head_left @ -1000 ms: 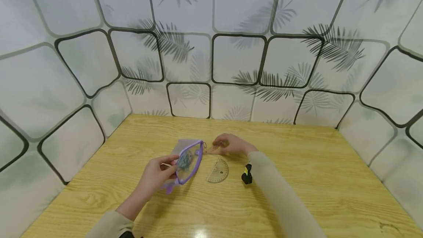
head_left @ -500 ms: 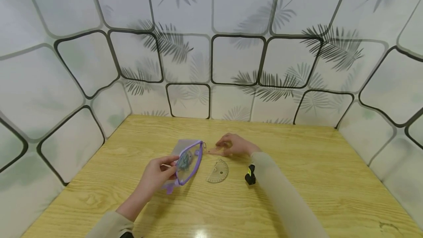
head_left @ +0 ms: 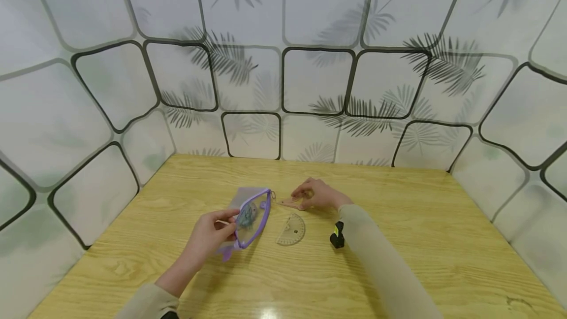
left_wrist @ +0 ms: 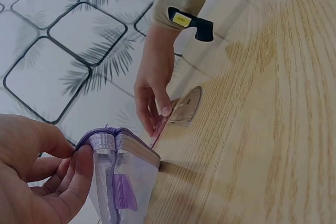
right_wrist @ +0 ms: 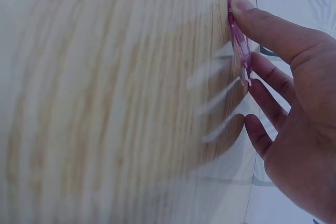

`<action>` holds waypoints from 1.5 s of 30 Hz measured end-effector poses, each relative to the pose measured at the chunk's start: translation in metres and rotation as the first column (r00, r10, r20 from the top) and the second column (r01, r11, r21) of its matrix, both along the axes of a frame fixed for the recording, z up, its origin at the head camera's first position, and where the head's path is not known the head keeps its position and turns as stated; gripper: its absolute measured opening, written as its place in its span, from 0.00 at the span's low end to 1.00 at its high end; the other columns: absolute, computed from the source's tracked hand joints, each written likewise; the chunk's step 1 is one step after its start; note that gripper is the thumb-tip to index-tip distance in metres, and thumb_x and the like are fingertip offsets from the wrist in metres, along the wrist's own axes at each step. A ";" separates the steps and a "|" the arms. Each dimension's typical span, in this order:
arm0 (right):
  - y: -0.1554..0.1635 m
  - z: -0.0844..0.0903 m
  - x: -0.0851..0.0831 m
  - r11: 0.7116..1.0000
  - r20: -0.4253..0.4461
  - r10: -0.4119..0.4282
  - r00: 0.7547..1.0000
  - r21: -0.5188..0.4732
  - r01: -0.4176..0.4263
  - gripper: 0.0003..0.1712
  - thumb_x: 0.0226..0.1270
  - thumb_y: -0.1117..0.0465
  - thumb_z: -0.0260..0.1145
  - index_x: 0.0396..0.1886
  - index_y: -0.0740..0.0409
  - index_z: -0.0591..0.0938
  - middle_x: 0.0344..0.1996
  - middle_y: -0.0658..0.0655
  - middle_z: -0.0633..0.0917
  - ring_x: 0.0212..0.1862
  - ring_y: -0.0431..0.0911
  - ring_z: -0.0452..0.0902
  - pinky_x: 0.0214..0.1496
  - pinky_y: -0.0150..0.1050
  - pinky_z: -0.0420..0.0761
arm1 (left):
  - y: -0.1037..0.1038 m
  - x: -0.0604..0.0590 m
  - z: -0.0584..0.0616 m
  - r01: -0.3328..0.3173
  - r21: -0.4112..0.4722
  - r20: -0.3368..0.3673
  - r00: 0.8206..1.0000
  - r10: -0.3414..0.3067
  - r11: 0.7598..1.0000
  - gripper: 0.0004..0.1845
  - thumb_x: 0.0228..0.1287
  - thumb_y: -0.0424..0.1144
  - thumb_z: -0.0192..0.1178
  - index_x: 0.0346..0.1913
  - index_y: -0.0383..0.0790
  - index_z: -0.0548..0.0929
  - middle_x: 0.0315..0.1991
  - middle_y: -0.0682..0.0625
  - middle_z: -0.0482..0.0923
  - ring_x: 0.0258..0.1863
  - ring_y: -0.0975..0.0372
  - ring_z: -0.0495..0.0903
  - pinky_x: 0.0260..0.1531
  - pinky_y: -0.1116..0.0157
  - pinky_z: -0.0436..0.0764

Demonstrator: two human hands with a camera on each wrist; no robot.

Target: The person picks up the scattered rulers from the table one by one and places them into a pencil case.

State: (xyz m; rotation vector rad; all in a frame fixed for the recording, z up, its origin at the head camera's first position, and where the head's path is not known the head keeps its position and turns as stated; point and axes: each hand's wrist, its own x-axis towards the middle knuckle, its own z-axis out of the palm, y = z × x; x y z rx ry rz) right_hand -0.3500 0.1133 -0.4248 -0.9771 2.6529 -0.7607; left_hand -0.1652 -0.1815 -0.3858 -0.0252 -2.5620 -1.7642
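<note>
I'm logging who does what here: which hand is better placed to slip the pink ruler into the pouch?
Probably the right hand: it already pinches the pink ruler beside the pouch's open mouth. The left hand is busy gripping the purple mesh pouch, holding it open.

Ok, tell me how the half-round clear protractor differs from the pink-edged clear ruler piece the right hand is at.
The half-round clear protractor lies flat and untouched on the wooden table; the pink-edged clear ruler piece is pinched in the right hand grip. The protractor is semicircular, the ruler piece straight-edged with a pink rim. The protractor sits nearer the person, the ruler piece beyond it, by the purple mesh pouch. Both are transparent plastic.
</note>
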 end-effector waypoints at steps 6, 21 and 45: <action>-0.002 0.001 0.001 1.000 -0.044 -0.008 0.999 0.028 0.009 0.22 0.60 0.56 0.73 0.55 0.51 0.84 0.47 0.54 0.80 0.46 0.45 0.68 0.50 0.41 0.72 | 0.000 0.001 0.001 -0.003 -0.002 0.001 1.000 0.003 1.000 0.20 0.67 0.25 0.56 0.60 0.27 0.78 0.42 0.38 0.79 0.33 0.60 0.83 0.34 0.67 0.90; -0.005 0.004 0.006 0.996 -0.003 -0.081 0.997 0.028 0.081 0.19 0.58 0.58 0.75 0.48 0.49 0.82 0.46 0.58 0.76 0.46 0.47 0.72 0.51 0.45 0.80 | 0.000 0.001 0.000 -0.003 -0.005 -0.001 1.000 0.003 1.000 0.19 0.66 0.24 0.57 0.60 0.27 0.79 0.42 0.38 0.79 0.33 0.60 0.84 0.34 0.67 0.90; 0.004 0.008 0.012 0.997 -0.013 -0.071 0.997 -0.038 0.071 0.14 0.65 0.63 0.69 0.51 0.55 0.87 0.46 0.56 0.87 0.50 0.49 0.83 0.55 0.44 0.86 | -0.001 0.003 -0.001 -0.003 0.003 -0.011 1.000 0.003 1.000 0.19 0.66 0.24 0.56 0.60 0.27 0.79 0.42 0.38 0.78 0.33 0.60 0.83 0.35 0.67 0.90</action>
